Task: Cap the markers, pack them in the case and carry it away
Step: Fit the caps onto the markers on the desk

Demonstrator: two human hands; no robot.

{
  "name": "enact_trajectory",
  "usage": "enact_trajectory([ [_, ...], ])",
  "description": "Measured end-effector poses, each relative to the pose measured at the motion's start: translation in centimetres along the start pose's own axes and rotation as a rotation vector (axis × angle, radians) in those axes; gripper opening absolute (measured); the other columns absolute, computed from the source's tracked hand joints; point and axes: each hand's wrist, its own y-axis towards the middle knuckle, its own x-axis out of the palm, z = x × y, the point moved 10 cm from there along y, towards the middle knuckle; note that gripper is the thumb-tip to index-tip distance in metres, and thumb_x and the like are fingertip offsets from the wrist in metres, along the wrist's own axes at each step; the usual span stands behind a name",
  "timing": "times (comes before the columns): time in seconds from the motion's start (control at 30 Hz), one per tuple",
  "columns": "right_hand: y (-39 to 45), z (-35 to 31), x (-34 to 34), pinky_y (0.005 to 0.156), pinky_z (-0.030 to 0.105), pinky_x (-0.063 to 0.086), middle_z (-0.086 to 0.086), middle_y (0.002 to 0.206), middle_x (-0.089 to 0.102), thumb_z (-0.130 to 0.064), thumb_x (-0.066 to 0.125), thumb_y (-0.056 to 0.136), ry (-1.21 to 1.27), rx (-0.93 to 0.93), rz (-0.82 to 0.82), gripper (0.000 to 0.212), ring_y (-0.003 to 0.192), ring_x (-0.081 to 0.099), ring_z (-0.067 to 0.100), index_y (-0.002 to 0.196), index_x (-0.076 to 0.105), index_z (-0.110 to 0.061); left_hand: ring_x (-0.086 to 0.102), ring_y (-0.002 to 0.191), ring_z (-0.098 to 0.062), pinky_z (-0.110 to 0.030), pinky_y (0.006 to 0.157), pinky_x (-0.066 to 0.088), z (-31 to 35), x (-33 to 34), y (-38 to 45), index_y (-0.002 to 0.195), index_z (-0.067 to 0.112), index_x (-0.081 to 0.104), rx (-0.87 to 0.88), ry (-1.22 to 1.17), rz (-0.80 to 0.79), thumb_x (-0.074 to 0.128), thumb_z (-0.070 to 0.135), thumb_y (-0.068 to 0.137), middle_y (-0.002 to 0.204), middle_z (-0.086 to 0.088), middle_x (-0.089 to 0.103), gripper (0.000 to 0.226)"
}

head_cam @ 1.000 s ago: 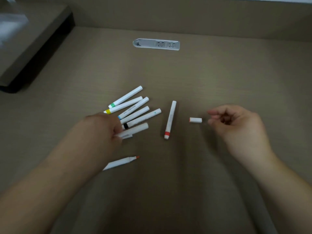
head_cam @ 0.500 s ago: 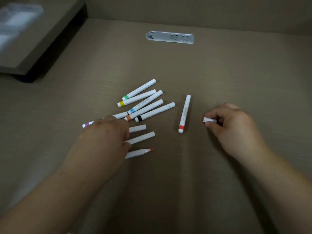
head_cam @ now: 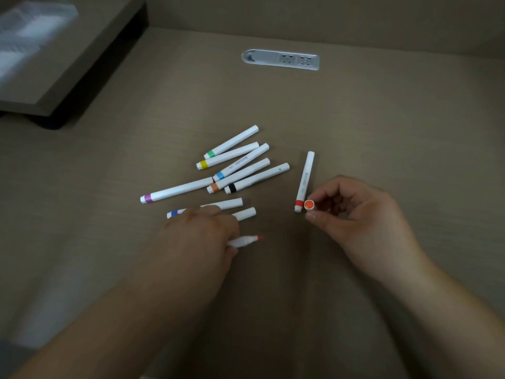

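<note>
Several capped white markers with coloured bands lie in a loose fan (head_cam: 240,165) on the brown desk. A purple-banded marker (head_cam: 177,192) lies left of them, and a red-banded marker (head_cam: 304,181) lies apart on the right. My left hand (head_cam: 202,236) grips an uncapped marker (head_cam: 246,240) whose red tip points right. It partly hides a blue-banded marker (head_cam: 175,213) and another white marker (head_cam: 246,213). My right hand (head_cam: 355,214) pinches a small orange-ended cap (head_cam: 309,205) beside the red-banded marker's lower end.
A grey socket strip (head_cam: 280,59) is set into the desk at the back. A raised shelf (head_cam: 68,64) with a blurred clear item (head_cam: 27,31) on it stands at the far left. A wall closes the desk at the back.
My right hand took the cap off the desk and lifted it, turning its orange end toward me. My left hand slid down off the marker pile onto the uncapped marker and took hold of it.
</note>
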Motion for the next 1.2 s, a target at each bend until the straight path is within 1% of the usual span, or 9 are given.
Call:
enact_trajectory([
  [0.1,-0.1,-0.1,0.2,0.072,0.038,0.055,-0.002,0.081,0.072,-0.01,0.08,0.078,0.027,0.007,-0.016,0.019,0.074,0.064,0.026,0.08,0.07,-0.026,0.057,0.073,-0.001,-0.011,0.062,0.039,-0.6,-2.3,-0.3,0.085,0.032,0.063,-0.079,-0.397,0.238,0.064,0.037,0.089,0.08,0.015,0.062,0.006],
  [0.17,-0.2,-0.3,0.3,0.074,0.038,0.056,-0.001,0.083,0.073,-0.008,0.08,0.078,0.045,0.005,-0.025,0.02,0.075,0.065,0.026,0.081,0.07,-0.024,0.061,0.061,0.0,-0.012,0.058,0.042,-1.4,-2.7,0.5,0.078,0.026,0.068,-0.149,-0.705,0.327,0.071,0.032,0.083,0.067,0.013,0.067,0.008],
  [0.27,-0.3,-1.0,0.6,0.075,0.038,0.057,0.0,0.083,0.073,-0.005,0.078,0.079,0.075,-0.013,-0.039,0.019,0.076,0.066,0.024,0.08,0.07,-0.022,0.064,0.058,-0.003,-0.024,0.061,0.049,-1.1,-2.1,2.5,0.079,0.022,0.072,-0.22,-1.042,0.296,0.074,0.025,0.083,0.064,0.009,0.07,0.006],
  [0.4,-0.7,-2.0,1.0,0.076,0.039,0.056,-0.003,0.083,0.07,-0.006,0.079,0.077,0.037,-0.049,-0.076,0.019,0.078,0.065,0.016,0.079,0.07,-0.023,0.062,0.052,-0.004,-0.019,0.05,0.043,0.2,-0.8,4.0,0.08,0.019,0.071,-0.263,-1.27,0.208,0.073,0.02,0.085,0.062,0.006,0.069,0.005],
  [0.57,-0.3,-2.0,-0.4,0.072,0.038,0.057,0.006,0.083,0.072,0.0,0.077,0.079,0.18,-0.043,-0.011,0.021,0.076,0.066,0.027,0.082,0.069,-0.019,0.056,0.049,0.0,-0.026,0.059,0.043,0.9,-0.6,4.1,0.077,0.023,0.071,-0.2,-1.143,0.223,0.074,0.022,0.084,0.056,0.013,0.065,0.007],
  [0.73,1.2,-3.2,-3.5,0.066,0.019,0.051,-0.004,0.073,0.068,0.01,0.07,0.08,0.473,-0.067,0.153,0.03,0.069,0.061,0.01,0.092,0.062,-0.016,0.065,0.063,0.0,-0.009,0.051,0.045,3.1,-0.6,3.2,0.078,0.028,0.069,-0.117,-0.938,0.176,0.076,0.024,0.081,0.07,0.01,0.069,0.009],
  [0.83,1.5,-4.0,-3.2,0.063,0.016,0.049,-0.003,0.071,0.067,0.011,0.07,0.08,0.472,-0.086,0.129,0.028,0.066,0.061,0.008,0.09,0.062,-0.015,0.066,0.068,-0.002,-0.01,0.053,0.047,3.6,-0.7,3.0,0.081,0.03,0.071,-0.104,-0.906,0.175,0.077,0.025,0.08,0.073,0.012,0.07,0.007],
  [0.97,1.2,-3.8,-2.7,0.066,0.017,0.052,0.011,0.08,0.071,0.01,0.072,0.079,0.43,-0.082,0.099,0.028,0.072,0.065,0.015,0.086,0.064,-0.017,0.065,0.07,-0.001,-0.013,0.058,0.05,3.9,-1.3,3.0,0.078,0.031,0.07,-0.081,-0.885,0.201,0.077,0.026,0.08,0.075,0.018,0.069,0.009],
  [1.2,1.0,-2.6,-1.6,0.063,0.018,0.053,0.005,0.075,0.072,0.011,0.072,0.079,0.431,-0.061,0.107,0.034,0.07,0.065,0.013,0.078,0.065,-0.022,0.067,0.073,0.0,-0.026,0.071,0.057,4.3,-1.5,3.0,0.082,0.031,0.07,-0.06,-0.853,0.204,0.074,0.026,0.083,0.076,0.015,0.071,0.006],
])
